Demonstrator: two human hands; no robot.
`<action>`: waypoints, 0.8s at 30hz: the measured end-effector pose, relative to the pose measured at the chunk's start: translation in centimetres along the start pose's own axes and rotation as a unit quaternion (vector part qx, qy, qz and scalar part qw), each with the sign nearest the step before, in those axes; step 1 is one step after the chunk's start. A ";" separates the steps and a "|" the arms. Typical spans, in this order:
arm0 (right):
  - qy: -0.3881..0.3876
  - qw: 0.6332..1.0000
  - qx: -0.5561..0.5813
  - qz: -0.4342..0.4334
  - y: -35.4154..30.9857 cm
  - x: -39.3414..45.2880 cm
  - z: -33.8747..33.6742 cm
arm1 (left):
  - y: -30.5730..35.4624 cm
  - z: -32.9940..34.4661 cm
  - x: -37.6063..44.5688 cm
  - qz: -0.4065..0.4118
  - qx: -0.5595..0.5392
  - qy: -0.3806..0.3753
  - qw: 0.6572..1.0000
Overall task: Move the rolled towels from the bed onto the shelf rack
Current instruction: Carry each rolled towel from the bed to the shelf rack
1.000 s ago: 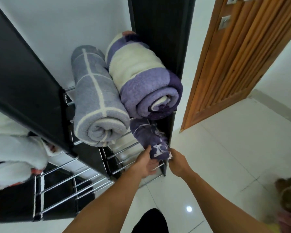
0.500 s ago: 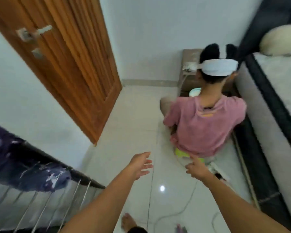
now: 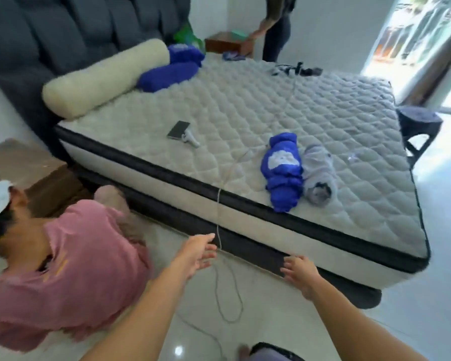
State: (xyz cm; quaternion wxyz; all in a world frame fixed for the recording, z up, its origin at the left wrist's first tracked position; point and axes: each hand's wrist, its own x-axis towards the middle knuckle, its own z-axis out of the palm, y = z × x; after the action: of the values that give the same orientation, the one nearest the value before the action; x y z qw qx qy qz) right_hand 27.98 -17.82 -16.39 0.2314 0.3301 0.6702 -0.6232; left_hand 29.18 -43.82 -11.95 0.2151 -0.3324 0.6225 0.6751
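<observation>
Blue rolled towel (image 3: 281, 169) and grey rolled towel (image 3: 317, 175) lie touching, side by side, near the bed's (image 3: 245, 105) front edge. Soft and light, we judge; loose rolls could unwind, so we'd wrap around the middle, not pinch an end. Our left hand (image 3: 197, 252) and right hand (image 3: 298, 272) are both empty, fingers spread, reaching low in front of the mattress side, well apart from the towels. White cable (image 3: 219, 212) hangs between.

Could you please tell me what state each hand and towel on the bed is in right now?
left hand: open, empty
right hand: open, empty
blue towel: rolled, lying near the bed's edge
grey towel: rolled, lying touching the blue one
phone: lying flat on the mattress
</observation>
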 end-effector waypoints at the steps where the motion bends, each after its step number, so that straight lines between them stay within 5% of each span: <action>1: 0.032 0.999 0.029 0.007 0.2 0.1 -2.0 | 0.4 2.1 0.5 -0.008 0.029 -0.031 0.999; 5: 0.111 0.972 0.207 0.025 -0.5 1.7 -6.9 | 3.5 9.0 2.3 -0.014 0.122 -0.107 0.987; 11: 0.114 0.911 0.396 -0.015 -7.9 8.1 -13.0 | 9.5 19.1 7.0 -0.027 0.169 -0.152 0.974; 17: 0.106 0.914 0.389 -0.046 -18.7 19.7 -19.5 | 15.5 31.2 16.0 -0.083 0.146 -0.155 0.974; 24: 0.087 0.962 0.260 -0.002 -26.8 30.0 -24.8 | 22.1 40.5 23.0 -0.197 0.216 -0.110 0.950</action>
State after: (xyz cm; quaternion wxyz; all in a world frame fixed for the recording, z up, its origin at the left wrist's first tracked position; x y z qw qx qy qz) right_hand -9.35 11.15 -16.90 0.0776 0.4307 0.5033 -0.7451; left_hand -9.47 -9.74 -12.86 0.4772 -0.3177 0.6481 0.5014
